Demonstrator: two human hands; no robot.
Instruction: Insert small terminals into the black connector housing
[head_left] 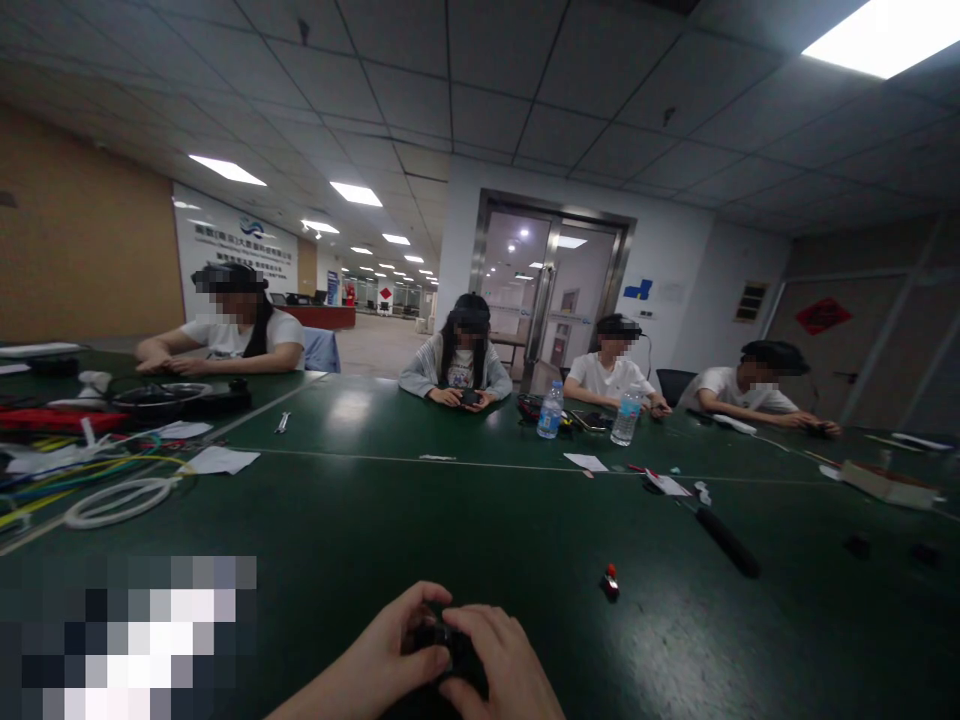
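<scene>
At the bottom of the view my left hand (394, 645) curves round a small black object (441, 636), its thumb pressed along the near side. My right hand (510, 655) closes on the same object from the right, with fingers over its top. Most of the object is covered by my fingers, so I cannot make out its kind. Both hands are just above the green table (315, 530). To their right lies a small dark and shiny piece with a red tip (611, 582). Farther right is a tool with a long black handle (727, 542).
Cables and a white coil (120, 503) crowd the left side near a paper sheet (219, 460). A wrench (283, 423) lies beyond. Two water bottles (550, 412) stand across the table, where several people sit. A cardboard tray (885, 485) is at right.
</scene>
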